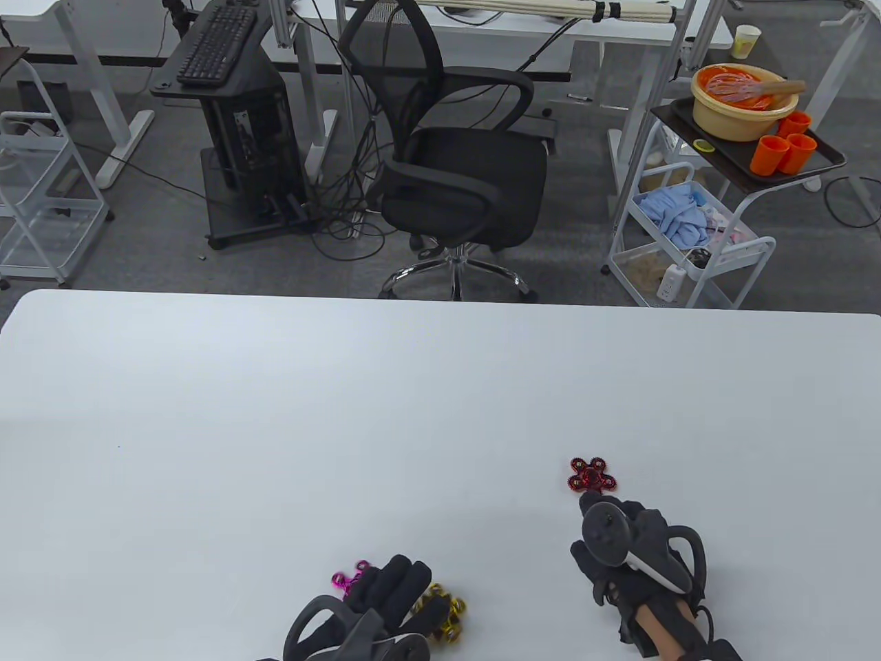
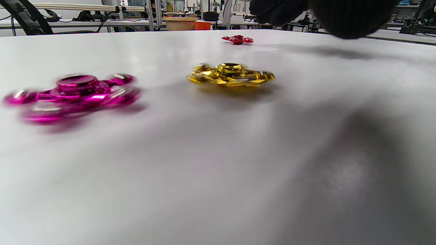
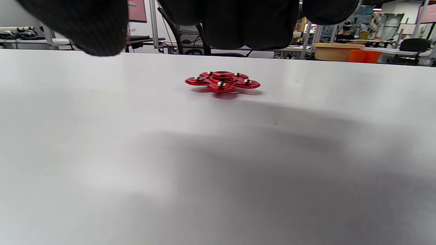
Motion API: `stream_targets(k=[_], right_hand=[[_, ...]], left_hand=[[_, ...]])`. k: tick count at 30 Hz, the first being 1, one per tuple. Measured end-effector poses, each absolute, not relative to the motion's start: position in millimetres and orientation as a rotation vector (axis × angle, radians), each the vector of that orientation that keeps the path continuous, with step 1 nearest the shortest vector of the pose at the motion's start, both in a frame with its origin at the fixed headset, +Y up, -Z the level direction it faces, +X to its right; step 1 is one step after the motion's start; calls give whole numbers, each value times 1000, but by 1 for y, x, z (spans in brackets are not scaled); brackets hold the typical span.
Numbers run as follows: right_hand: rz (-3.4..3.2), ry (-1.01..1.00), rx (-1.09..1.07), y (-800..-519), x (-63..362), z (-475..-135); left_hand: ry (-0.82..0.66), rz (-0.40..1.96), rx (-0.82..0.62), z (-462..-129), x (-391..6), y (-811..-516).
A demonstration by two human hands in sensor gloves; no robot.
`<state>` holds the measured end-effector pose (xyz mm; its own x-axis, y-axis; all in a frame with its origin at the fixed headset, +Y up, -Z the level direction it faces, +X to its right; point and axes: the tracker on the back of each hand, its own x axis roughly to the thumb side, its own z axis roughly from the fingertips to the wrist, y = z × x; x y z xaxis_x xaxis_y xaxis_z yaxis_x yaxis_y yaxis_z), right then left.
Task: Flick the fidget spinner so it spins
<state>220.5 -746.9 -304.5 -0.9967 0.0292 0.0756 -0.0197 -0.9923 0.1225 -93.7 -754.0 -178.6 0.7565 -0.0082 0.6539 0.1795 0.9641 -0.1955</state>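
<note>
Table view shows 3 spinners on the white bench (image 1: 440, 385): a red spinner (image 1: 591, 476) just ahead of the right hand (image 1: 630, 551), a pink spinner (image 1: 346, 578) and a gold spinner (image 1: 444, 611) beside the left hand (image 1: 385, 606). Neither grip holds anything; the left fingers lie loosely extended above the bench, and the right fingertips hover just short of the red one. Pink and gold look blurred, likely spinning; red looks sharp and still. Next, I judge: a quick sideways fingertip flick on a red lobe.
</note>
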Motion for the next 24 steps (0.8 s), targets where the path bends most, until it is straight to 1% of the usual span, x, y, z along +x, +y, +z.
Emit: stream_targets(k=[6, 10, 15, 24], right_hand=[[3070, 355, 38, -759, 229, -354], [3076, 422, 4, -765, 233, -376], [3078, 492, 29, -768, 233, -390], [3103, 599, 46, -775, 231, -400]], left_hand=[[-702, -118, -259, -180, -95, -757], [-690, -112, -261, -183, -97, -757], [-694, -110, -270, -183, -96, -758], [-698, -119, -293, -185, -94, -761]])
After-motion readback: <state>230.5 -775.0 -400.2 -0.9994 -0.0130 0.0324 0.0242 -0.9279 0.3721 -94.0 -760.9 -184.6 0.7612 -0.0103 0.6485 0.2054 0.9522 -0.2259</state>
